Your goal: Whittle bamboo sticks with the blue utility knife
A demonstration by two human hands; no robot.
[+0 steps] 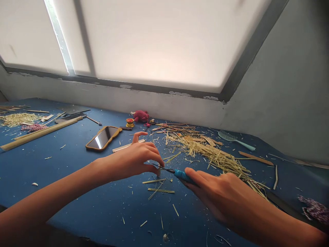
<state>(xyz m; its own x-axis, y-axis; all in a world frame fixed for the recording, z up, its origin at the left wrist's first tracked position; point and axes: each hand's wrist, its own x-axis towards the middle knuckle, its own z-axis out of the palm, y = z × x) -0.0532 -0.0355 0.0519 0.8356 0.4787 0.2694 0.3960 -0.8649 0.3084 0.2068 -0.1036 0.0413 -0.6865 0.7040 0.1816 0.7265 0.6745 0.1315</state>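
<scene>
My right hand (216, 188) is closed around a blue-handled tool (183, 175) with a thin dark metal end, which points left. I cannot make out whether it is a knife, scissors or pliers. The thumb and forefinger of my left hand (144, 157) are pinched at the tool's tip, on something too small to name, while its other fingers are partly raised. Below my hands, several short split straw strips (161, 191) lie on the blue table (102, 195). Beyond my right hand spreads a heap of dry straw strips (216, 154).
A phone in a yellow-brown case (104, 138) lies left of my left hand, with long bamboo poles (43, 133) farther left. At the back are a dark red figure (140, 116) and a small gold pot (130, 122). A pale green hairbrush (235, 139) lies right, below the wall.
</scene>
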